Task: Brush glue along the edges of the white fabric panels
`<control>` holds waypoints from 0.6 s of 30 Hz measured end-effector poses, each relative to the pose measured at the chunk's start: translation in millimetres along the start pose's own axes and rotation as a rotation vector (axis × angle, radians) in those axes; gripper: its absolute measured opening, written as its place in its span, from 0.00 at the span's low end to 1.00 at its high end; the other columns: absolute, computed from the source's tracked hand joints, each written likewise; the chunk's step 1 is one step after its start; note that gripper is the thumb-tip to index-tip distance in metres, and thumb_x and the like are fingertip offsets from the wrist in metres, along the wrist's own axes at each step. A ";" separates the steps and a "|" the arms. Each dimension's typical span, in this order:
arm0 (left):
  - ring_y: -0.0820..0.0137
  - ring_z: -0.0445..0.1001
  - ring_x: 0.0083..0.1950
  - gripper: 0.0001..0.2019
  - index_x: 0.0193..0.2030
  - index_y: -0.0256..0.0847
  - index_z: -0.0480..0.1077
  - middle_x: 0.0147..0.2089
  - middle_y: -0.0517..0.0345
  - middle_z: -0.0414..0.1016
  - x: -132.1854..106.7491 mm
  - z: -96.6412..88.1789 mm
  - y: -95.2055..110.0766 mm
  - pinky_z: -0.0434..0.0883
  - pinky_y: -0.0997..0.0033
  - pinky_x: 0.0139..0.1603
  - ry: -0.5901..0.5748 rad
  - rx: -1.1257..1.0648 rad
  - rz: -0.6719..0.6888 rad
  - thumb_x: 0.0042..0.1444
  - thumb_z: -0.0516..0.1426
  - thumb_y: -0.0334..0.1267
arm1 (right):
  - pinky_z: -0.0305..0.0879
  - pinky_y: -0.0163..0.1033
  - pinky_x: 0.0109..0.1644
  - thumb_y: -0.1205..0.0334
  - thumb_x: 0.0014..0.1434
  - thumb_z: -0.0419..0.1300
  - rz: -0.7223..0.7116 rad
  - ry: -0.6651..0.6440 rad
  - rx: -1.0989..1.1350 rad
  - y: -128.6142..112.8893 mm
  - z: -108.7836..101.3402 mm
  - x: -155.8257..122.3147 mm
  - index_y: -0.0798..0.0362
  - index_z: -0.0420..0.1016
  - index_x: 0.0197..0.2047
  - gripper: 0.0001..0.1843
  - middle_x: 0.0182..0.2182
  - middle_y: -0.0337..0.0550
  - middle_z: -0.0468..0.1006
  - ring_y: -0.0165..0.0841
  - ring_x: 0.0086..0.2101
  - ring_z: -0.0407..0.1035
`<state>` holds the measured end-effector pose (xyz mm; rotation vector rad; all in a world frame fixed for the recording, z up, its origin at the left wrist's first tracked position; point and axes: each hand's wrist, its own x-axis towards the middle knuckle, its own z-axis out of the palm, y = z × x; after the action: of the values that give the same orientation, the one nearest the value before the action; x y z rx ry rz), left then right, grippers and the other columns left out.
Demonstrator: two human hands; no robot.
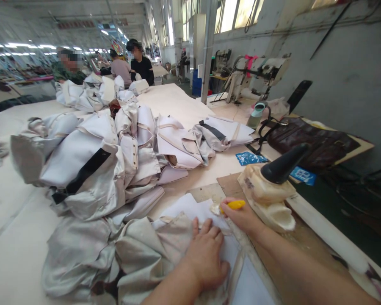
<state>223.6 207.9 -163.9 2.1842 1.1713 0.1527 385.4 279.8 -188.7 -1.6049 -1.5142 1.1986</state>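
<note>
My left hand [206, 254] lies flat, fingers spread, on a beige cloth piece [165, 245] at the table's near edge. Just to its right, my right hand [243, 218] pinches a small yellow marking tool [233, 205], its tip on a white sheet [186, 207] under the cloth. An iron with a black handle [273, 186] rests beside my right hand on a brown board [230, 184].
A big heap of pale grey-white garments [92, 161] covers the middle of the long table [15, 254]. A dark brown bag [311, 142] and blue packets [249, 158] lie at the right. Sewing machines [257, 70] stand behind. Several people sit at the far end.
</note>
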 end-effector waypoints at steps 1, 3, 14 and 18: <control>0.57 0.44 0.64 0.24 0.52 0.42 0.63 0.51 0.54 0.65 -0.4 -0.1 -0.3 0.24 0.47 0.62 -0.001 -0.004 0.000 0.47 0.54 0.45 | 0.56 0.31 0.24 0.59 0.48 0.51 0.018 -0.021 -0.017 2.3 -5.3 -9.2 0.54 0.66 0.22 0.09 0.16 0.33 0.64 0.28 0.21 0.61; 0.57 0.43 0.64 0.24 0.52 0.43 0.63 0.53 0.53 0.64 -1.7 -0.4 -0.8 0.24 0.47 0.62 0.006 -0.012 0.004 0.47 0.54 0.45 | 0.54 0.31 0.21 0.61 0.48 0.51 0.031 -0.051 -0.045 4.7 -12.9 -21.2 0.53 0.65 0.20 0.09 0.13 0.32 0.61 0.27 0.18 0.59; 0.57 0.44 0.64 0.25 0.51 0.41 0.64 0.55 0.50 0.61 -3.2 5.0 -7.2 0.28 0.47 0.62 0.040 0.056 0.029 0.46 0.56 0.49 | 0.59 0.33 0.24 0.54 0.51 0.50 -0.068 0.108 0.061 5.1 14.4 33.7 0.54 0.66 0.24 0.13 0.17 0.36 0.66 0.30 0.21 0.64; 0.58 0.44 0.64 0.25 0.51 0.41 0.64 0.55 0.51 0.61 -4.1 3.9 -5.6 0.29 0.47 0.63 0.050 0.043 0.031 0.47 0.55 0.49 | 0.56 0.32 0.20 0.55 0.51 0.51 -0.032 0.117 0.018 8.4 3.5 18.5 0.53 0.63 0.21 0.13 0.13 0.34 0.63 0.29 0.17 0.61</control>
<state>218.7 205.0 -169.5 2.2486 1.1785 0.1976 384.5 296.1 -201.3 -1.6038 -1.4465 1.0789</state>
